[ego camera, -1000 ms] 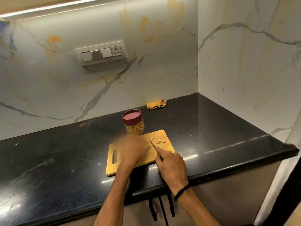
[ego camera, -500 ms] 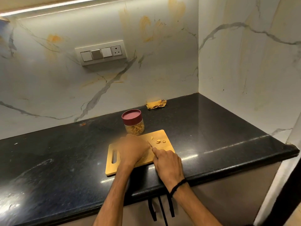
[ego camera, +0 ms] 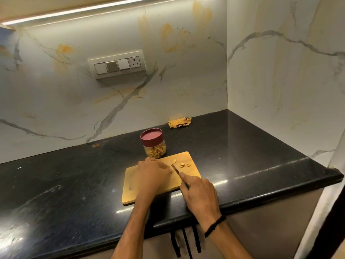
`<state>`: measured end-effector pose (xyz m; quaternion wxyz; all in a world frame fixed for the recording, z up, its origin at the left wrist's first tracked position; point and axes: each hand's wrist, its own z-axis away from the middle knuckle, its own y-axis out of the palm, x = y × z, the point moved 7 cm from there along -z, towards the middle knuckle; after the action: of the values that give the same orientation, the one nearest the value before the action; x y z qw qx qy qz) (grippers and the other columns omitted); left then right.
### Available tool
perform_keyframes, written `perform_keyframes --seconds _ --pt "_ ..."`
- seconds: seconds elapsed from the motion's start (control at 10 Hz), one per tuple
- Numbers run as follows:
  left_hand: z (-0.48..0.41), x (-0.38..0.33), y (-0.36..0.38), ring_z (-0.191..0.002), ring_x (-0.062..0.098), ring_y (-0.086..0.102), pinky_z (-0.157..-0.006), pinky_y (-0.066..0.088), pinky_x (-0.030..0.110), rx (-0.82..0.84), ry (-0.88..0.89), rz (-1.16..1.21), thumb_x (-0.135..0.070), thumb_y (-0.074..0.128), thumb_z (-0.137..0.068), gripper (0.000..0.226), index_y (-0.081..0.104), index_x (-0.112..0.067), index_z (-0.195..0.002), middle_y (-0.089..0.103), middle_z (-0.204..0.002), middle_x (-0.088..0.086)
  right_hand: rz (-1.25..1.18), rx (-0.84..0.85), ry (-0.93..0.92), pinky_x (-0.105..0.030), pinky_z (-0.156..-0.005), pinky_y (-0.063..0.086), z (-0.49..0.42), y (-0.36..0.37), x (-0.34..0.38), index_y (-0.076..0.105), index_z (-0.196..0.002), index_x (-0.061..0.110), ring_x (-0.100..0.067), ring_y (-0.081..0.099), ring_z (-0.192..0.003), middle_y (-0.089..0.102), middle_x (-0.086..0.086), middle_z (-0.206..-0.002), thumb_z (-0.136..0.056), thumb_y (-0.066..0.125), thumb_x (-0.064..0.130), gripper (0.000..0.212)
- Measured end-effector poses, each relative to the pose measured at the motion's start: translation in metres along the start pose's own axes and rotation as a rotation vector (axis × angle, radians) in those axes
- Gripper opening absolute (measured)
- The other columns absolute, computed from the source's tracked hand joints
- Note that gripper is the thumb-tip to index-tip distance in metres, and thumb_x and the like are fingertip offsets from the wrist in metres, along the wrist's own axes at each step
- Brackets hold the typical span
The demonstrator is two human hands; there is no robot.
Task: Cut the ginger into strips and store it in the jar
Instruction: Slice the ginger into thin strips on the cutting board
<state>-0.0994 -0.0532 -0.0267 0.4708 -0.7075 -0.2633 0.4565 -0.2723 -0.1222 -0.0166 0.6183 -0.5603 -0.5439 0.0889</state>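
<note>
A cut fingertip is the main risk, since the knife (ego camera: 175, 168) blade is set just beside the bent fingers of the left hand (ego camera: 152, 172), and a slip could be caused by pressing hard on so small a piece. The knife handle is clasped tightly by the right hand (ego camera: 200, 195). Whether ginger is pinched under the left fingers cannot be told. Loose ginger pieces (ego camera: 182, 164) lie on the cutting board (ego camera: 188, 156); strips are seen in the lidded jar (ego camera: 155, 149) just behind it.
</note>
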Motion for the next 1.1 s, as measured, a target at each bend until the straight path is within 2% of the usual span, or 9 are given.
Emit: perform_keyframes --seconds 0.2,0.5,0.7,0.8,0.9,1.1 --pt "0.001 0.002 0.001 -0.127 0.022 0.036 -0.106 0.028 0.043 0.003 0.003 0.015 -0.047 0.074 -0.086 0.022 0.077 -0.035 -0.104 0.052 -0.135 -0.004 0.012 0.007 -0.011 -0.026 -0.082 0.051 -0.016 0.015 0.007 0.042 -0.144 0.038 -0.015 0.063 -0.095 0.068 0.002 -0.111 -0.104 0.038 0.035 0.041" --pt "0.0 0.002 0.001 -0.126 0.022 0.037 -0.105 0.029 0.044 -0.019 0.003 0.001 -0.047 0.075 -0.085 0.021 0.077 -0.035 -0.103 0.053 -0.133 -0.004 0.129 0.034 -0.049 -0.03 -0.077 0.049 -0.021 0.023 0.009 0.042 -0.144 0.035 -0.019 0.063 -0.097 0.066 -0.001 -0.111 -0.105 0.035 0.028 0.04" --pt "0.001 0.002 0.0 -0.127 0.023 0.037 -0.107 0.029 0.046 -0.011 -0.011 -0.007 -0.05 0.075 -0.083 0.023 0.077 -0.035 -0.101 0.053 -0.133 -0.003 0.187 0.046 -0.064 -0.028 -0.066 0.037 -0.001 0.024 0.003 0.044 -0.138 0.029 -0.02 0.063 -0.095 0.065 -0.004 -0.106 -0.105 0.036 0.023 0.035" --pt "0.002 0.001 -0.001 -0.127 0.023 0.038 -0.108 0.029 0.046 -0.012 -0.011 -0.016 -0.049 0.075 -0.084 0.023 0.076 -0.034 -0.101 0.053 -0.133 -0.003 0.089 0.023 -0.037 -0.025 -0.071 0.043 0.008 0.016 -0.006 0.042 -0.141 0.034 -0.015 0.061 -0.091 0.065 0.0 -0.103 -0.105 0.036 0.028 0.038" --pt "0.002 0.001 -0.001 -0.127 0.022 0.037 -0.108 0.029 0.046 -0.014 -0.007 -0.01 -0.049 0.075 -0.083 0.023 0.076 -0.034 -0.101 0.053 -0.133 -0.003 0.005 -0.02 -0.013 -0.022 -0.07 0.042 0.005 0.009 -0.008 0.041 -0.143 0.038 -0.01 0.053 -0.08 0.065 0.003 -0.101 -0.104 0.038 0.035 0.039" --pt "0.002 0.0 -0.001 -0.126 0.022 0.037 -0.107 0.029 0.045 -0.008 -0.01 -0.011 -0.048 0.074 -0.085 0.022 0.076 -0.034 -0.102 0.053 -0.133 -0.003 0.008 -0.002 -0.013 -0.027 -0.079 0.05 -0.014 0.017 0.003 0.042 -0.144 0.037 -0.015 0.062 -0.095 0.067 0.002 -0.109 -0.104 0.036 0.035 0.04"
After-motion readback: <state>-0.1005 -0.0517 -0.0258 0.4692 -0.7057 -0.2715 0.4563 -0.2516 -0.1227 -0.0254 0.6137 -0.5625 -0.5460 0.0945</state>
